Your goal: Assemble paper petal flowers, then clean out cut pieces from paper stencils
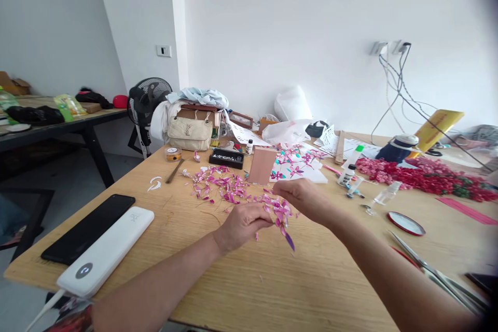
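A slender pink-and-purple spray of thin petals (280, 211) was held above the table between two bare hands. The left hand (243, 225) was clamped on its left side; the right hand (301, 198) curled at its upper edge, fingertips hidden, its grip indeterminable. Such delicate petals probably called for light, steady pressure. Beyond, loose pink flower pieces (229, 187) and an upright, rectangular wooden block (262, 165) occupied the pale wood-grained tabletop (257, 285); a black standing fan (150, 96) stood near the plain white wall (311, 21).
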Demonstrator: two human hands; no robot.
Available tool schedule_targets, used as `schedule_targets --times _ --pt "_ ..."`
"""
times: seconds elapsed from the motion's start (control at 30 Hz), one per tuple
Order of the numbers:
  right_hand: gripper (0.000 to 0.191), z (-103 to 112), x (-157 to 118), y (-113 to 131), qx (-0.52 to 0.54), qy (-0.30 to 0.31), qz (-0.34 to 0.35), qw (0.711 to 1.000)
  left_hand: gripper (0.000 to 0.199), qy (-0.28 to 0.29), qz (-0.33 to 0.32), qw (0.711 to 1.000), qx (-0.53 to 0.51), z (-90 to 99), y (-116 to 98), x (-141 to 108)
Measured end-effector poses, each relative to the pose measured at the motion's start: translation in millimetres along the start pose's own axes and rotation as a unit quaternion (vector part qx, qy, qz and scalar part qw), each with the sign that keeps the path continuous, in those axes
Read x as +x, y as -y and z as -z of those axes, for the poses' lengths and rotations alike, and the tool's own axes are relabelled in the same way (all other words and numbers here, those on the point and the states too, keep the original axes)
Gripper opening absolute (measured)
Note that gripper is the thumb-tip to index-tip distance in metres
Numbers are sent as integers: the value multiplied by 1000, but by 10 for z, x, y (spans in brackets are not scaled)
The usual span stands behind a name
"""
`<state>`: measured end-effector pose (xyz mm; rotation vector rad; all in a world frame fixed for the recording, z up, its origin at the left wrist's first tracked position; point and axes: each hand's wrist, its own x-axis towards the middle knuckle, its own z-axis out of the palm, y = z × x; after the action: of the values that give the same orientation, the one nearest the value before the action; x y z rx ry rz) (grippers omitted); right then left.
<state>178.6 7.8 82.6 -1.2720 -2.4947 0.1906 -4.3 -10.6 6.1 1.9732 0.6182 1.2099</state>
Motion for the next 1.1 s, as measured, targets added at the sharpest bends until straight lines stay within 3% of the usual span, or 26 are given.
schedule_targets --times 0.13,0.23,0.3,0.4,0.47,0.53,0.67,0.77,0.83,0.9,0.97,1.03,1.1 --pt "27 -475 -191 -111 8 -1 -37 999 12 -130 146 970 -147 25 22 46" --pt "25 -631 -388 151 -92 45 23 994 10 -176 166 966 -96 39 96 64" --pt "22 -523 -432 366 -147 46 72 985 9 -154 107 982 -6 31 135 52" --pt "19 -173 -307 492 -176 34 102 978 14 -49 -27 993 104 4 125 11" --pt "18 13 -164 376 -157 20 84 984 16 20 -79 990 113 -12 72 -12" --pt "21 48 -55 155 -80 4 42 996 15 40 -67 994 76 -20 10 -18" --pt "24 -330 -88 -154 96 -22 -33 995 13 -65 72 992 -82 -11 -17 22" --pt "26 -656 -278 -6 27 5 -24 999 13 -152 144 970 -125 20 62 62" --pt "23 -701 -388 226 -69 38 22 997 10 -174 133 974 -58 36 116 71" --pt "21 -568 -408 446 -146 39 75 986 10 -144 74 986 43 36 139 59" --pt "20 -323 -316 544 -176 33 94 979 14 -72 -5 991 112 19 125 32" --pt "18 -92 -165 465 -164 28 78 983 16 4 -63 990 124 -3 82 6" --pt "20 3 -44 249 -114 15 39 993 15 32 -71 993 92 -13 28 -8"
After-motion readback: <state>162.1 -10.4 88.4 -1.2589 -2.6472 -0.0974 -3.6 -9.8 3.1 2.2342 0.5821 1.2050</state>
